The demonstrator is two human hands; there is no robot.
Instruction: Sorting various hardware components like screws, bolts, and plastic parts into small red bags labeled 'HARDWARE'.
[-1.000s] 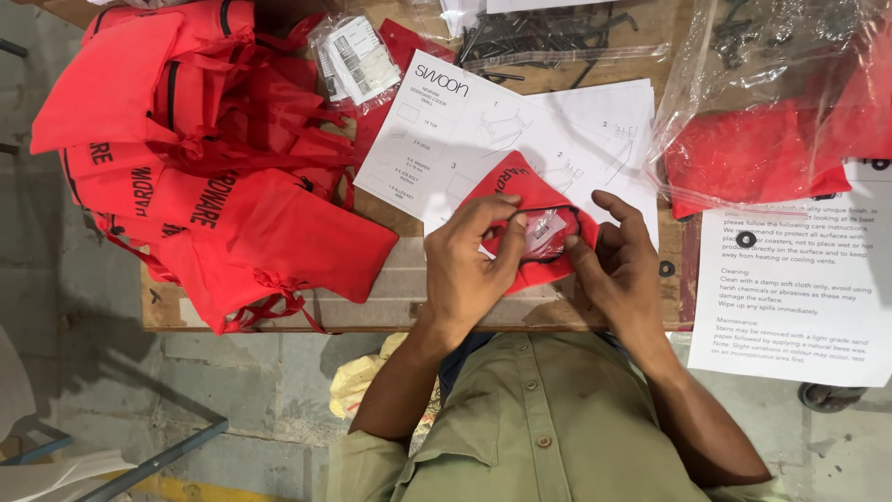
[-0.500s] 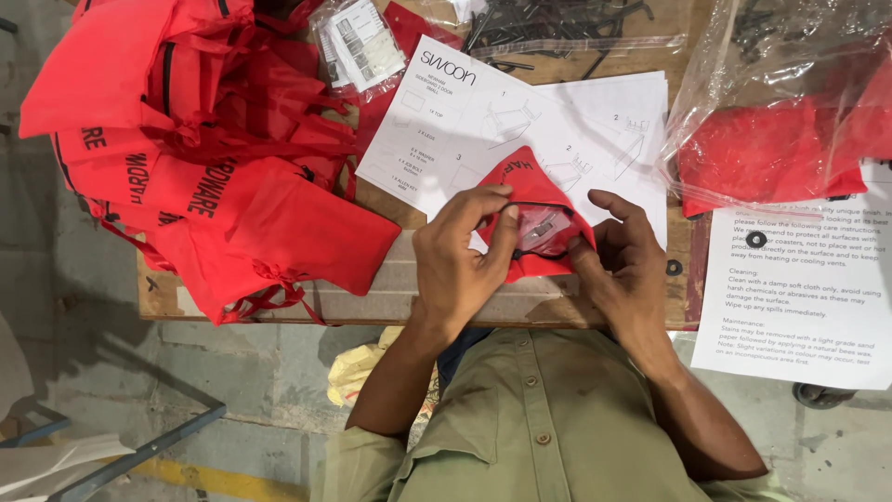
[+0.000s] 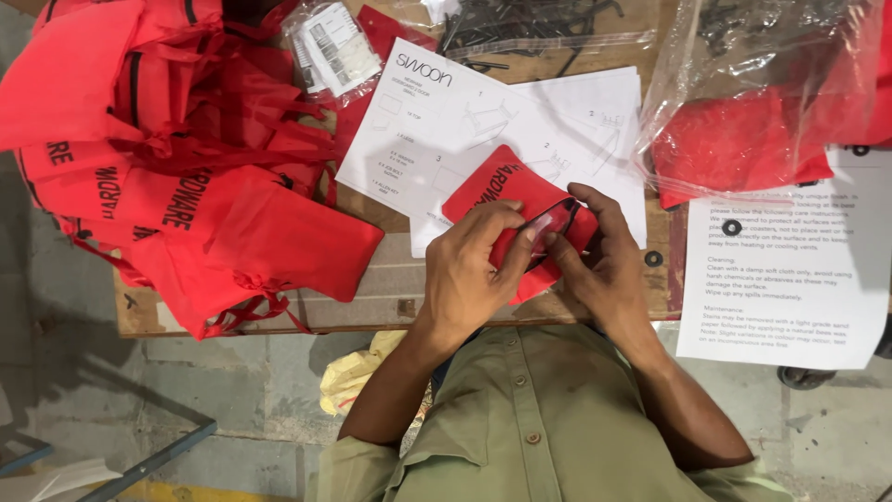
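2 hands: left hand (image 3: 469, 279), right hand (image 3: 595, 256) gripping 1 red pouch (image 3: 506, 191).

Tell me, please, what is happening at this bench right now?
A person in an olive shirt holds a small red drawstring pouch over an assembly instruction sheet. The left hand and right hand pinch the pouch's mouth, where a clear plastic packet shows inside. A heap of matching red pouches lies to the left, a clear bag of red fabric to the right, and a care leaflet beside it.
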